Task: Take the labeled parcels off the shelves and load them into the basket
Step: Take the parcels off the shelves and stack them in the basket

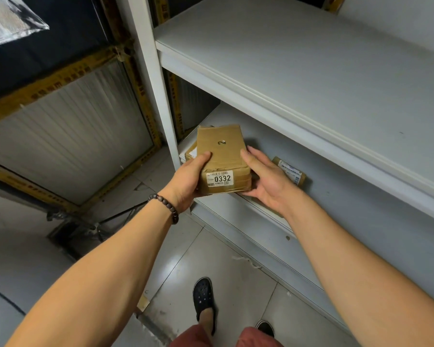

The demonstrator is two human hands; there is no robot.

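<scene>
both hands grasping the parcel (222, 156), left hand (188, 181) thumb on top, right hand (266, 181) cupping its side

The cardboard box (222, 156) is held at the front lip of the lower shelf (348, 221), and the left hand (188, 181) and right hand (266, 181) fill both its sides. Just left of the box, the white post (158, 96) blocks any sideways path. Above the box, the upper shelf (286, 78) closes the room overhead. A flat parcel (191, 153) lies behind the box on its left. A small parcel (290, 172) lies right of the box, just past the right hand. From the box toward the person the way is open, over the tiled floor (186, 259), where a black shoe (204, 299) stands well below.
</scene>
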